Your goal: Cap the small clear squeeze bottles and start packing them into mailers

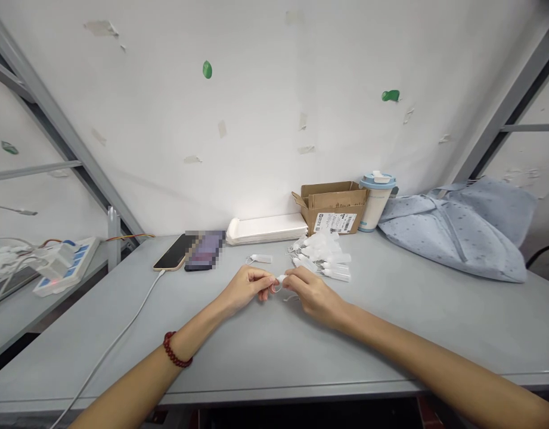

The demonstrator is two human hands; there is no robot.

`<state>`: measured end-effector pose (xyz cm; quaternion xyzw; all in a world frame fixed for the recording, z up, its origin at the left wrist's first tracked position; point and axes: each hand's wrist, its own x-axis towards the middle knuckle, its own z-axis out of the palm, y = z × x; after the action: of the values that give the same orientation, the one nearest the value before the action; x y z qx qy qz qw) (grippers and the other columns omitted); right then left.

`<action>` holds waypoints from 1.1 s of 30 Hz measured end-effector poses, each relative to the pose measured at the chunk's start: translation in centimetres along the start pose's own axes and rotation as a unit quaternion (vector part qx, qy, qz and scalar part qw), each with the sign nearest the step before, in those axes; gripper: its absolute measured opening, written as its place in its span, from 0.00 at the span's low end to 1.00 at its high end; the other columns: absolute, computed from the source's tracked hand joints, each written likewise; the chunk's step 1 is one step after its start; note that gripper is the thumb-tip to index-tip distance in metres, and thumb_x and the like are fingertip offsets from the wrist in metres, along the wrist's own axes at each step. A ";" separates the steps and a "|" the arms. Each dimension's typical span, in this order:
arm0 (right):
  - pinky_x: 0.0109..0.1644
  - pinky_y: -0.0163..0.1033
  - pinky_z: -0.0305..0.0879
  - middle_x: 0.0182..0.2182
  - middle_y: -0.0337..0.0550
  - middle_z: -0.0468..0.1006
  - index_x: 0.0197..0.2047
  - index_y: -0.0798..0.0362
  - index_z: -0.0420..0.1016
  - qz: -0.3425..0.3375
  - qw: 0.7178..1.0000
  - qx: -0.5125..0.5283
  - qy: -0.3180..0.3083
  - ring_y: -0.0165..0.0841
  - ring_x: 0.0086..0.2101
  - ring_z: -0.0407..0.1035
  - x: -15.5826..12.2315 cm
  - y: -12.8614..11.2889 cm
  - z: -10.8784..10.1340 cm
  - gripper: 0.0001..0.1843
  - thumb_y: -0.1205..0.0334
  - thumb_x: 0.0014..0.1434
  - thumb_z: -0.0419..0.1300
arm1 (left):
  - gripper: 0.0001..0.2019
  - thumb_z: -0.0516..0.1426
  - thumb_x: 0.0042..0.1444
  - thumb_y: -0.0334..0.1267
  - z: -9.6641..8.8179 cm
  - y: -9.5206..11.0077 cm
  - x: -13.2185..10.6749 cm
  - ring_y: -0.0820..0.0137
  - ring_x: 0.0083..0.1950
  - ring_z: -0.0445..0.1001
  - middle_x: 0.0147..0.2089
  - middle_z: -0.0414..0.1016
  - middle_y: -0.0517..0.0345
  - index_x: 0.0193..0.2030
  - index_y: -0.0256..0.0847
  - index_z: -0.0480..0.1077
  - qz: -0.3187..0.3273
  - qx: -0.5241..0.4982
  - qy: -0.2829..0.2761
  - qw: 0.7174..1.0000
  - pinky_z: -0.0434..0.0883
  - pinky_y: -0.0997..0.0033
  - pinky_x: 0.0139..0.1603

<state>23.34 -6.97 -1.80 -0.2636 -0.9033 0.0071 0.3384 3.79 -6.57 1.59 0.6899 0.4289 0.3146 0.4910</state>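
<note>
My left hand (247,289) and my right hand (316,297) meet above the table, fingers pinched together. Between them shows the white tip of a small tube (281,279), most of it hidden by my right fingers. A thin white cord loops below the tip, and my left fingertips pinch at it. Another loose cord (292,298) hangs or lies just under my right hand. Behind my hands is a pile of translucent white tubes (323,250) with cord loops. One separate tube (261,258) lies on its side behind my left hand.
Along the wall stand a white stack (269,228), an open cardboard box (334,211) and a lidded cup (376,205). Two phones (173,253) lie left, one with a charging cable (122,330). Blue patterned fabric (453,232) is at right; a power strip (68,268) far left.
</note>
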 end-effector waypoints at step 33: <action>0.39 0.35 0.62 0.38 0.47 0.70 0.41 0.54 0.65 -0.010 1.000 -0.004 -0.026 0.33 0.38 0.62 1.1 1.4 -0.6 0.18 0.82 0.51 0.47 | 0.11 0.58 0.48 0.41 -2.1 0.0 1.1 0.75 0.25 0.65 0.24 0.69 0.59 0.24 0.34 0.71 0.002 -0.019 0.022 1.000 0.64 0.73 0.30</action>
<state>23.68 -5.40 -0.96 -0.2557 -0.9142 0.0070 0.3142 2.48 -4.72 2.31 0.6740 0.4319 0.3392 0.4940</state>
